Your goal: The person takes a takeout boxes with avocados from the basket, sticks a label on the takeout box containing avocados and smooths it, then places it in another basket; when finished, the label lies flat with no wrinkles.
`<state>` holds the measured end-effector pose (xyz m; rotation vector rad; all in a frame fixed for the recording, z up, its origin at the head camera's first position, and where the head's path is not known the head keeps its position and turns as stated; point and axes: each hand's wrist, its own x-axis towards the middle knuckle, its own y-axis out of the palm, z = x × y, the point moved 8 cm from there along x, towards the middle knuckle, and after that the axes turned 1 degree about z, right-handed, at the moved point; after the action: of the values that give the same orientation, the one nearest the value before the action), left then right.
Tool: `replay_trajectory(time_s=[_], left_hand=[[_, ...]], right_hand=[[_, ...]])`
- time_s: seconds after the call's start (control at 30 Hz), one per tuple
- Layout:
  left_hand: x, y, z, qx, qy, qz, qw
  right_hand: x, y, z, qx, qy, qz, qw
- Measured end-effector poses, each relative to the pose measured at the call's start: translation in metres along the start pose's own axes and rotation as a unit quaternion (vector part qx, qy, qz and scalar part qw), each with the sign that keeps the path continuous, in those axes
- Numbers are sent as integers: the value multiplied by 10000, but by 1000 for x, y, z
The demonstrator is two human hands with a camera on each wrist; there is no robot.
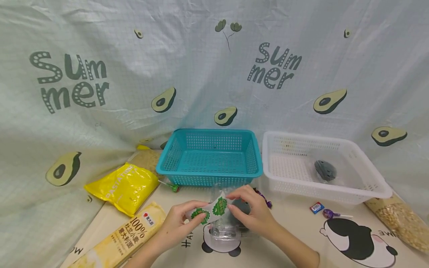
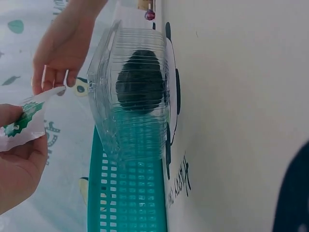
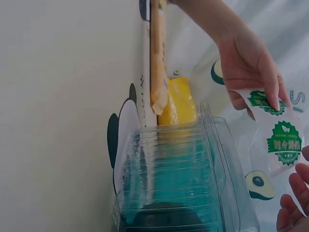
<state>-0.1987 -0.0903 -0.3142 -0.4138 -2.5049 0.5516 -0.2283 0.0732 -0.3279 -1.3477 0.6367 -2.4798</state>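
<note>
My left hand point(image 1: 182, 223) pinches a strip of white stickers point(image 1: 219, 206) with green printed badges. At the strip's other end, the thumb and finger of my right hand point(image 1: 253, 212) pinch its edge. Below and between both hands a clear plastic clamshell box point(image 2: 104, 72) stands on the table, its lid down. Inside it lies a dark oval, avocado-like thing point(image 2: 140, 79). The left wrist view shows the strip's pointed corner reaching up to the right fingertips.
Behind the hands stand a teal basket point(image 1: 209, 179) and a white basket point(image 1: 321, 191), which holds another clear box with a dark oval thing point(image 1: 325, 170). At left lie a yellow pasta bag point(image 1: 124, 188) and a long noodle pack point(image 1: 124, 234). Lollipops point(image 1: 328, 213) and a grain bag point(image 1: 402, 223) lie around.
</note>
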Motion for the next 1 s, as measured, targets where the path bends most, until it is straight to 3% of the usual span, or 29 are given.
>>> replay_trajectory(time_s=[0.23,0.33,0.53,0.67,1.0], left_hand=[[-3,5,26,66,31,-21,10000],[-4,4,31,-102,2,-36,9999],[-2,-14,40,-450,-515,-534,9962],[-3,-24,44,-525,-734,-792,9928],[-6,-21,49,-449,-1171,-716,9895]], right_hand=[[4,5,-1,246,149,93,9995],[7,2,4,458,455,180,9978],[8,-5,-1,1013,1421,419,9838],[6,-8,-5,1185,1533,419,9802],[-1,-4,-15,1155,1791,589,9752]])
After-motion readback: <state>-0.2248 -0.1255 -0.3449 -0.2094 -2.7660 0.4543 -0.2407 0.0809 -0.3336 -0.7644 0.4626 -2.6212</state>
